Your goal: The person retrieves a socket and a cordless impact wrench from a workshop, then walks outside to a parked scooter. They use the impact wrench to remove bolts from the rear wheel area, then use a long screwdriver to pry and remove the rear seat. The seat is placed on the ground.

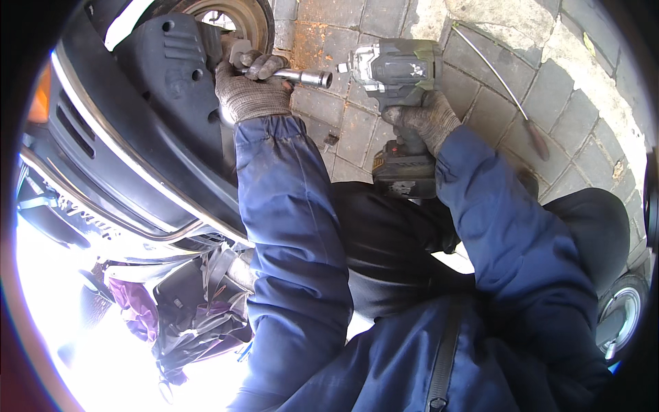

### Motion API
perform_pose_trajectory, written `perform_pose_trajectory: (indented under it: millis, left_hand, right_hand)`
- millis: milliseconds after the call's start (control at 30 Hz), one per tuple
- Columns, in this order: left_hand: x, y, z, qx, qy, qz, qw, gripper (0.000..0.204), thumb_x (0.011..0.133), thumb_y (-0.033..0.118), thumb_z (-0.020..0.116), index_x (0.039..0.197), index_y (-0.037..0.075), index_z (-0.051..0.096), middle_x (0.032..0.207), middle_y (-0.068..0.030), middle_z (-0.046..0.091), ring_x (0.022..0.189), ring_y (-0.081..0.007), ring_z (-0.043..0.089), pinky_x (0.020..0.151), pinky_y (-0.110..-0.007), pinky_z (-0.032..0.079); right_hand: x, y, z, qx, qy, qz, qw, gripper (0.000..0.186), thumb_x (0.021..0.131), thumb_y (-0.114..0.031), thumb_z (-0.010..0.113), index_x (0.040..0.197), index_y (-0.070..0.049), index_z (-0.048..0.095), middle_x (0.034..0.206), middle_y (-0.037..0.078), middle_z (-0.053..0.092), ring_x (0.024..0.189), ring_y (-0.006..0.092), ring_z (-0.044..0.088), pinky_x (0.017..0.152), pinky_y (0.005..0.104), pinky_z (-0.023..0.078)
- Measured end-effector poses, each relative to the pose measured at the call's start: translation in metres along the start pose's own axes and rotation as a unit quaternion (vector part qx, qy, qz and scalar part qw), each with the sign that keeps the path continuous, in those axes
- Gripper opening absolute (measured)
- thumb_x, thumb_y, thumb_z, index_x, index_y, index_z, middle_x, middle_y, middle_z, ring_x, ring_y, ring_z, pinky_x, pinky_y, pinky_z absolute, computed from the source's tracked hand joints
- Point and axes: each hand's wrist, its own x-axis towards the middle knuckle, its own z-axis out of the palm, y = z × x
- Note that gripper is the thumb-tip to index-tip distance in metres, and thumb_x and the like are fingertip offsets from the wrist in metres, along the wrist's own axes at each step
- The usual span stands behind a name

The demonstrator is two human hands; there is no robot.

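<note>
My gloved left hand (250, 89) is closed around a chrome socket tool (307, 77), held horizontally beside the black body panel (171, 75) of a scooter, just below its wheel (247, 20). My gloved right hand (422, 120) grips the handle of a cordless impact wrench (398, 65), olive and black with a battery at its base. The wrench's square drive points left toward the socket, with a small gap between them. A long thin screwdriver-like tool (494, 82) with a dark handle lies on the pavers to the right of the wrench.
Grey pavers (570, 110) with a pale concrete strip surround the work. My dark-clad legs (384, 247) are below my arms. A bag with purple cloth (137, 309) sits lower left. Another small wheel (625, 309) is at the right edge.
</note>
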Motion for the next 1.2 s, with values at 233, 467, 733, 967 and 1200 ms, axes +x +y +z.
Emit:
perform_pose_trajectory:
  millis: [233,467,733,967,1200]
  left_hand:
    - [0.007,-0.006,-0.004,0.017,-0.038,-0.002,0.999,0.038,0.092,0.035,0.026,0.062,0.014,0.038,0.052,0.0024,0.040,0.038,-0.0107,0.032,0.036,-0.028,0.031]
    - [0.005,-0.006,-0.006,0.036,-0.036,0.016,0.999,0.033,0.091,0.030,0.027,0.066,0.015,0.041,0.052,0.0035,0.037,0.041,-0.0120,0.032,0.039,-0.032,0.029]
    - [-0.013,0.000,0.000,0.021,-0.058,0.001,0.998,0.026,0.089,0.021,0.032,0.067,0.013,0.042,0.053,0.0028,0.037,0.044,-0.0106,0.034,0.044,-0.030,0.033]
    - [-0.013,-0.010,0.014,0.026,-0.029,0.009,0.999,0.023,0.091,0.017,0.035,0.071,0.012,0.043,0.058,0.0017,0.045,0.040,-0.0061,0.034,0.036,-0.021,0.032]
    - [0.003,0.006,-0.006,0.041,-0.085,-0.002,0.996,0.023,0.092,0.021,0.037,0.072,0.012,0.046,0.058,0.0028,0.043,0.043,-0.0081,0.037,0.039,-0.026,0.033]
  right_hand:
    - [-0.032,-0.019,0.022,0.053,-0.015,-0.098,0.994,0.042,0.061,-0.006,0.078,0.099,-0.005,0.062,0.091,0.006,0.065,0.079,0.0154,0.060,0.069,0.0293,0.050]
    - [-0.035,-0.009,0.041,0.041,0.014,-0.200,0.979,0.032,0.068,-0.006,0.073,0.098,-0.005,0.062,0.082,0.005,0.063,0.069,0.0141,0.059,0.059,0.0273,0.049]
    - [-0.029,0.006,0.037,0.002,-0.022,-0.204,0.979,0.030,0.069,-0.006,0.073,0.096,-0.006,0.062,0.082,0.003,0.062,0.067,0.0124,0.057,0.057,0.0271,0.048]
    - [-0.019,0.014,0.038,-0.136,0.018,-0.292,0.947,0.048,0.064,-0.014,0.082,0.105,-0.006,0.059,0.099,0.004,0.063,0.092,0.0157,0.060,0.079,0.0308,0.052]
    - [0.020,0.028,0.045,0.183,-0.242,-0.218,0.927,0.039,0.085,-0.029,0.057,0.115,-0.004,0.051,0.111,0.009,0.056,0.101,0.0195,0.055,0.087,0.0324,0.048]
